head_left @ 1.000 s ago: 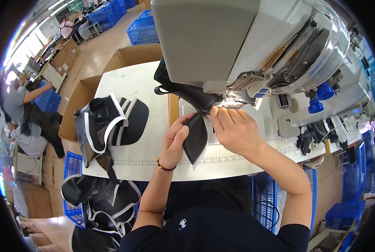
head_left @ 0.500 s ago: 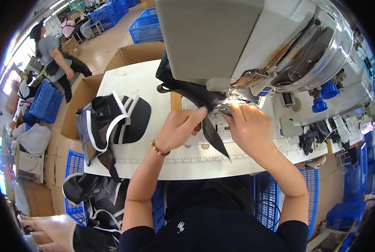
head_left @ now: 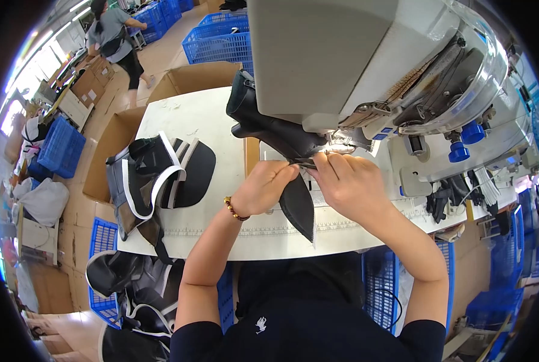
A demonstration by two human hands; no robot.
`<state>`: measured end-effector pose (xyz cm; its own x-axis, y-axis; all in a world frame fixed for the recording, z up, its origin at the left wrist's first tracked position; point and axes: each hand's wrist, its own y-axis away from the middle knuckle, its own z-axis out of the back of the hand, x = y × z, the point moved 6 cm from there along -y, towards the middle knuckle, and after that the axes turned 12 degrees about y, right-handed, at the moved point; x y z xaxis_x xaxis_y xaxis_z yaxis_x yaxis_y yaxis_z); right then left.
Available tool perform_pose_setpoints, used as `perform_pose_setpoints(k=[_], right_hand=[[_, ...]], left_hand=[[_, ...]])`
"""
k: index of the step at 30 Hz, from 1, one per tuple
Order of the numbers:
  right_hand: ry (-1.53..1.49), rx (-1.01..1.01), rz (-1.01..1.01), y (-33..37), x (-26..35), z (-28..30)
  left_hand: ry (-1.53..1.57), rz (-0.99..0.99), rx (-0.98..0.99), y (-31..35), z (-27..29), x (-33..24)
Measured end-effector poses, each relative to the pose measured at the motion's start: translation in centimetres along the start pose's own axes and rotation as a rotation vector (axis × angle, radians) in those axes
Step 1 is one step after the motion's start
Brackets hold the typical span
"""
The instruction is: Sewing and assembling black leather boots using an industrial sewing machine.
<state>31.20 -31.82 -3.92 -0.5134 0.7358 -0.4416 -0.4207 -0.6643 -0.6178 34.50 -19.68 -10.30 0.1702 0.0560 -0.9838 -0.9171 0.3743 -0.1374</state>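
Both hands are pinching one black, tongue-shaped leather piece under the head of the grey-white industrial sewing machine: I am seeing my left hand closed on its left edge and my right hand closed on its right edge, fingertips nearly meeting by the needle. Its long axis is running from the needle back toward me, the pointed end hanging over the front edge of the white worktop. Neither hand is sitting nearer.
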Motion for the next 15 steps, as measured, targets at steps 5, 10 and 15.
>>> perform_pose_setpoints(k=[5, 10, 15], right_hand=[[0.160, -0.067, 0.109, -0.4, 1.0, 0.2], [0.198, -0.017, 0.162, -0.7, 1.3, 0.6], [0.243, -0.028, 0.179, -0.9, 1.6, 0.5]], left_hand=[[0.017, -0.001, -0.034, 0.2, -0.1, -0.2], [-0.003, -0.001, -0.035, 0.5, -0.2, -0.7], [0.018, -0.003, -0.046, 0.4, -0.2, -0.4]])
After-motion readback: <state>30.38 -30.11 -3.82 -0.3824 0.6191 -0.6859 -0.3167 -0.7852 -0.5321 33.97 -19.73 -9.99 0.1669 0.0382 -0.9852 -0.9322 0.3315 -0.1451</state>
